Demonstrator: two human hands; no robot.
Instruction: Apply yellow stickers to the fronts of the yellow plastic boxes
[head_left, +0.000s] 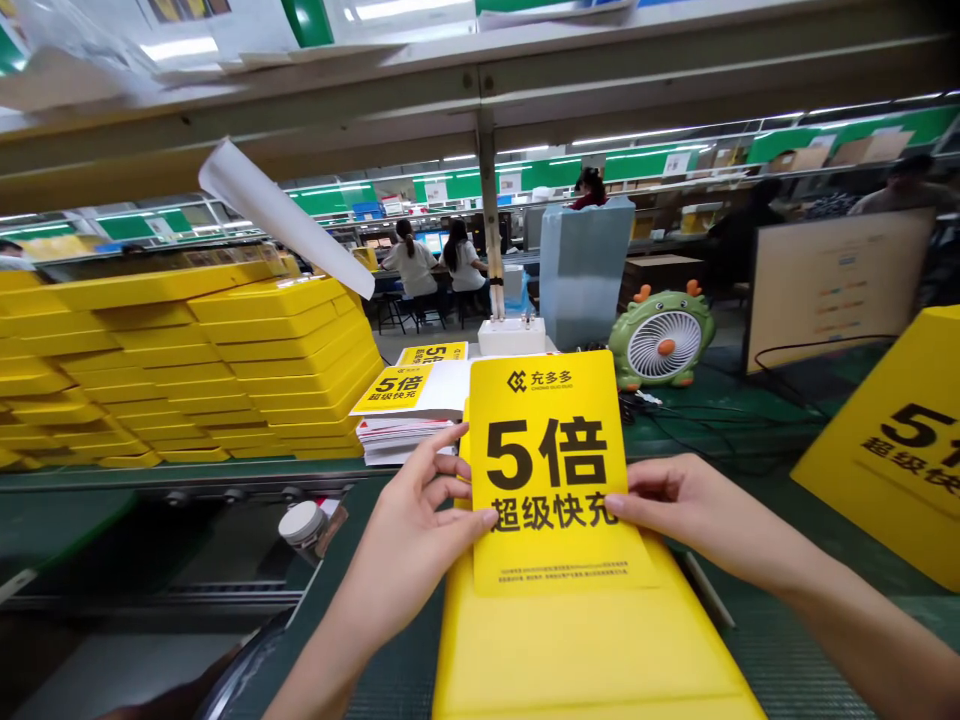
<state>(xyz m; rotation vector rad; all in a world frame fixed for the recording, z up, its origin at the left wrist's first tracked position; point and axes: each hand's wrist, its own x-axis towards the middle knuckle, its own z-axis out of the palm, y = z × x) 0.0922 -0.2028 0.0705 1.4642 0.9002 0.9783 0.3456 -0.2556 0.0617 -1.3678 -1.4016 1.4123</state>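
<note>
A yellow printed sticker with rounded corners and black lettering is held up by its two sides. My left hand pinches its left edge, thumb in front and fingers behind. On the right edge my right hand grips it between thumb and fingers. Below and behind it lies a long yellow panel, plain on the part that shows; the sticker's lower edge is close to its surface, and I cannot tell whether they touch. Left of the panel is a stack of sheets topped by similar yellow stickers.
Stacked yellow panels fill the back left. A green fan and a cardboard sheet stand at the back right. Another lettered yellow panel leans at right. A white-lidded jar sits left. People sit far behind.
</note>
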